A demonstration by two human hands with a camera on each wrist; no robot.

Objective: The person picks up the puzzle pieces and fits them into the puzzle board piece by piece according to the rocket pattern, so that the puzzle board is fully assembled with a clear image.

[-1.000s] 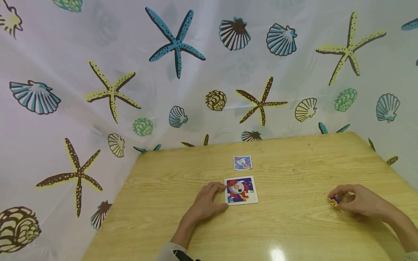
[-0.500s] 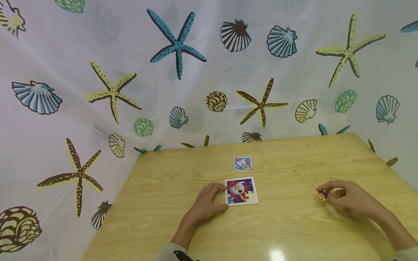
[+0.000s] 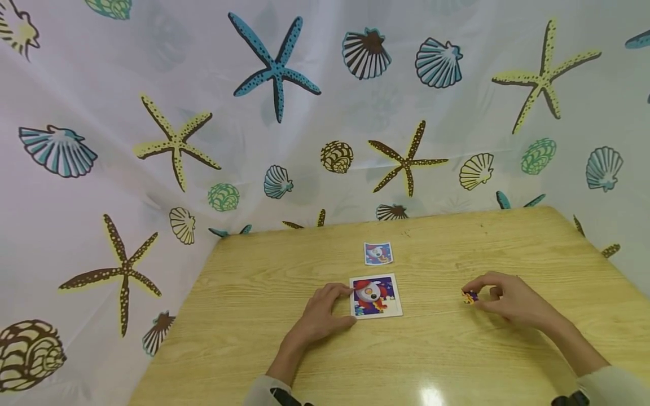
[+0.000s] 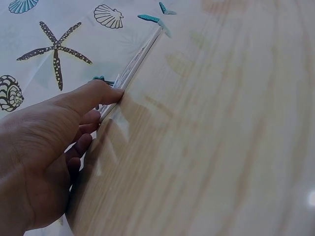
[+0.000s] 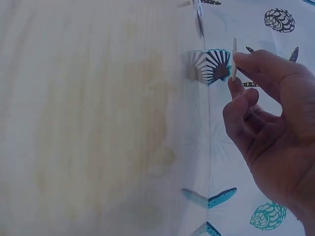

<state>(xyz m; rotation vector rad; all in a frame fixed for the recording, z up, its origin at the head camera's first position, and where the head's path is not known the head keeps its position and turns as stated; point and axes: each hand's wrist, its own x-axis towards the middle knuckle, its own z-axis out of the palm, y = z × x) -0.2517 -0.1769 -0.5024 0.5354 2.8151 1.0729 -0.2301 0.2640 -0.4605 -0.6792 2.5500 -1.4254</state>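
Note:
In the head view a small square jigsaw board (image 3: pixel 398 312) with a white rim lies flat on the table, showing a red-and-white rocket picture. Its lower right corner is bare and pale. My left hand (image 3: pixel 320 316) holds the board's left side, thumb at the near corner and a finger at the far one; the left wrist view shows the board (image 4: pixel 139 61) edge-on at the thumb. To the right, my right hand (image 3: pixel 513 299) pinches a purple and yellow jigsaw piece (image 3: pixel 469 296) above the table. Edge-on, this piece (image 5: pixel 235 59) looks thin in the right wrist view.
A small picture card (image 3: pixel 378 254) with the same rocket picture lies just beyond the board. The wooden table (image 3: pixel 284 254) meets a white curtain (image 3: pixel 315 34) printed with starfish and shells at its back and sides.
My right hand has carried the jigsaw piece leftward over the table, closer to the board. My left hand and the board have stayed in place.

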